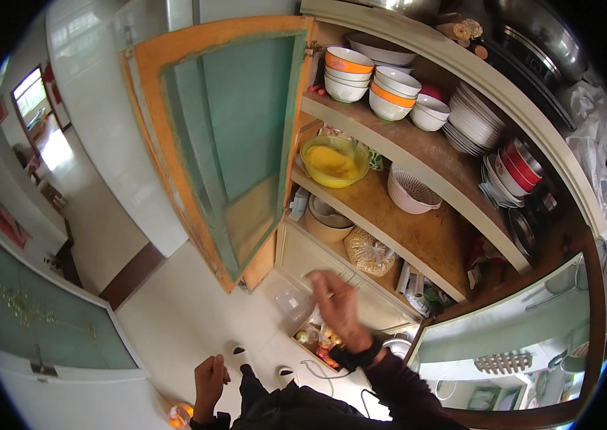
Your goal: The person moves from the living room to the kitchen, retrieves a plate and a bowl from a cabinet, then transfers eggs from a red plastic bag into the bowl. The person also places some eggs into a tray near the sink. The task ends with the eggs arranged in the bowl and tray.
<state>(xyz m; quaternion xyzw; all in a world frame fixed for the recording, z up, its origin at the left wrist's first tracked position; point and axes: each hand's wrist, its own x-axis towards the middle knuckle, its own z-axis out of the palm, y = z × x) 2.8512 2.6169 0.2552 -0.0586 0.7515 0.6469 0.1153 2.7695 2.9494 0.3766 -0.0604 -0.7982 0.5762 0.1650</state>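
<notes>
My right hand (333, 301) is raised in front of the lower part of an open wooden cupboard, slightly blurred; it seems to hold a clear plastic container (289, 302), though the contact is hard to tell. Low at my left side, my left hand (211, 376) is curled with nothing visible in it. On the middle shelf stand a yellow bowl of yellow meal or flour (335, 161) and a pink plastic colander (411, 189). Below them are a tan pot (326, 220) and a clear bag of yellowish kernels or beans (369, 251).
The green-paned cupboard door (233, 123) stands open at left, a glazed door (513, 344) at right. Stacked bowls (347, 75) and plates (472, 118) fill the top shelf. A box of produce (314, 344) and a cable (325, 374) lie on the floor near my feet.
</notes>
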